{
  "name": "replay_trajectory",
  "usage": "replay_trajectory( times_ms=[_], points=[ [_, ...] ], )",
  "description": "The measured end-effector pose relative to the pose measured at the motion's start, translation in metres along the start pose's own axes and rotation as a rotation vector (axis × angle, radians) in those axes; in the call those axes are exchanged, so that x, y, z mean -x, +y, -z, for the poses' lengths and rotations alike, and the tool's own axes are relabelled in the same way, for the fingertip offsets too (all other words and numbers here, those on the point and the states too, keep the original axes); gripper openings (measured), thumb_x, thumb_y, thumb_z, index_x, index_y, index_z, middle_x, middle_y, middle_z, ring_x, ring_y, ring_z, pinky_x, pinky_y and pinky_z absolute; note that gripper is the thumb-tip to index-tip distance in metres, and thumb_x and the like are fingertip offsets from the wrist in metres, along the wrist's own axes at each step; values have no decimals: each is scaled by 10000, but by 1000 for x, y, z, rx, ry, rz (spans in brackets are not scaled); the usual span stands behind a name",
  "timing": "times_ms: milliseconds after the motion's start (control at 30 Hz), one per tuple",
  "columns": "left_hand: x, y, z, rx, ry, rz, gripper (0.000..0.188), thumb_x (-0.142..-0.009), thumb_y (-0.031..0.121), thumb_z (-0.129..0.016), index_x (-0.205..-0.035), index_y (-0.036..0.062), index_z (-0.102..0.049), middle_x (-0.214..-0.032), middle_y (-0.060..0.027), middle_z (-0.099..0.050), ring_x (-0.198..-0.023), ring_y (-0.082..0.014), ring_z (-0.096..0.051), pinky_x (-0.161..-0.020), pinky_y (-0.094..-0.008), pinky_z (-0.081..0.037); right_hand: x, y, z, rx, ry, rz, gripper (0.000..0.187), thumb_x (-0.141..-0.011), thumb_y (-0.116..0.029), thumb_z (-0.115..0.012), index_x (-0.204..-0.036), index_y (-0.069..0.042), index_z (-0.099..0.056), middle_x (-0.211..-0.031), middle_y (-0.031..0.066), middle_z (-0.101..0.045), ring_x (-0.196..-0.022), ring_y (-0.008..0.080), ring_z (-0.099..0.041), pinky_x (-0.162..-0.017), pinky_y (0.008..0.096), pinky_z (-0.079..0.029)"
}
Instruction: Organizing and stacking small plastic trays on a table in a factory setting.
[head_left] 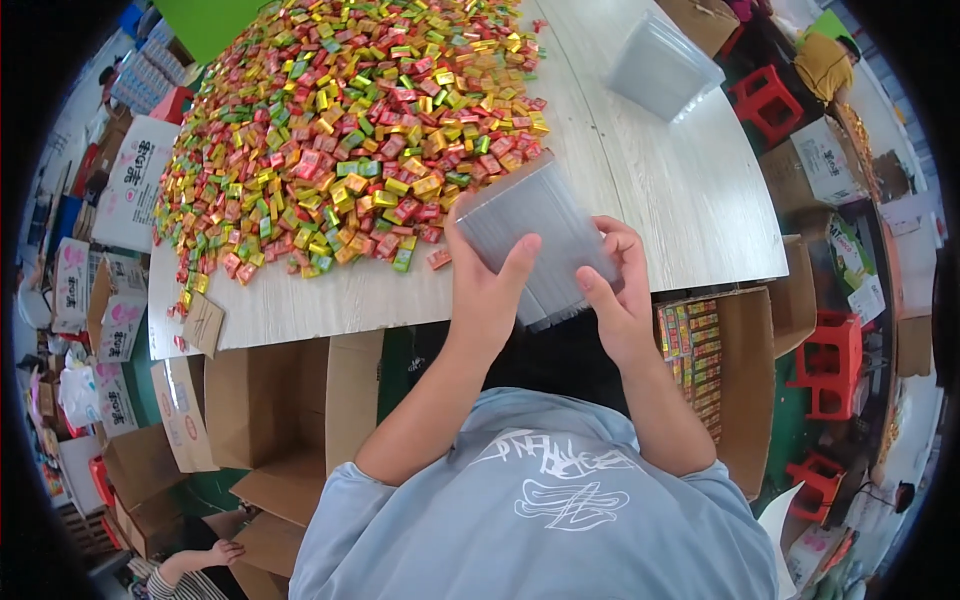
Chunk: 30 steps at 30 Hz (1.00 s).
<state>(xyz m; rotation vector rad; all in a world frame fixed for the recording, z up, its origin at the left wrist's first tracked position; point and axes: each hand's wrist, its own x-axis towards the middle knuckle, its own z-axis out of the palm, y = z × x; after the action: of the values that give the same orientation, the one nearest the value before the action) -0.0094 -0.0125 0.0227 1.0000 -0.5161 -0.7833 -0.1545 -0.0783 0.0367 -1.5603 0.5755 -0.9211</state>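
Between my two hands, just over the table's front edge, is a stack of flat, see-through plastic sheets or folded boxes (540, 240); which of the two I cannot tell. My left hand (488, 275) grips its left side, thumb lying across the top face. On the right side my right hand (618, 290) holds it with the thumb on top and the fingers bent round the edge. Left of the stack spreads a large heap of small wrapped candies (350, 130) in red, yellow, green and orange.
Another see-through plastic stack (665, 70) stands on the pale table (700, 200) at far right. An open carton (270, 400) is below the table at left. On the right, a carton (745, 400) holds rows of small packs. Red stools (835, 360) and another person's hand (226, 552) also show.
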Motion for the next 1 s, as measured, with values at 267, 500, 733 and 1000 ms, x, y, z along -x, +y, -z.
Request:
replay_trajectory(
  times_ms=[267, 500, 733, 1000],
  points=[
    [11, 21, 31, -74, -78, -116, 907, -787, 89, -785, -1475, 19, -198, -1342, -136, -417, -1209, -217, -487, -1039, -351, -415, 1, -9, -5, 1, -176, -73, 212, -1026, -264, -454, -989, -70, -531, -1286, 82, -450, -863, 85, -389, -768, 227, -319],
    [10, 34, 55, -69, -76, -83, 912, -773, 78, -786, -1478, 34, -208, -1364, -134, -385, -1226, -213, -470, -1036, -357, -420, 0, -16, -26, 54, -158, -177, 224, -1035, -216, -440, -933, -41, -536, -1170, 98, -550, -915, 93, -464, -834, 230, -365],
    [10, 49, 76, -3, -82, -30, 910, -765, 96, -796, -1474, 48, -229, -1367, -114, -389, -1225, -211, -472, -1023, -359, -429, -19, -17, -2, 21, 114, -183, 207, -1011, -153, -443, -915, -9, -555, -975, 143, -619, -885, 186, -599, -724, 321, -480],
    [12, 46, 81, -57, -77, 5, 893, -769, 140, -801, -1468, 48, -252, -1339, -111, -439, -1210, -213, -489, -1023, -359, -428, -48, 1, 58, 1632, 20, 256, 87, -903, -104, -610, -881, -20, -617, -941, 105, -607, -885, 316, -598, -761, 407, -504]
  ],
)
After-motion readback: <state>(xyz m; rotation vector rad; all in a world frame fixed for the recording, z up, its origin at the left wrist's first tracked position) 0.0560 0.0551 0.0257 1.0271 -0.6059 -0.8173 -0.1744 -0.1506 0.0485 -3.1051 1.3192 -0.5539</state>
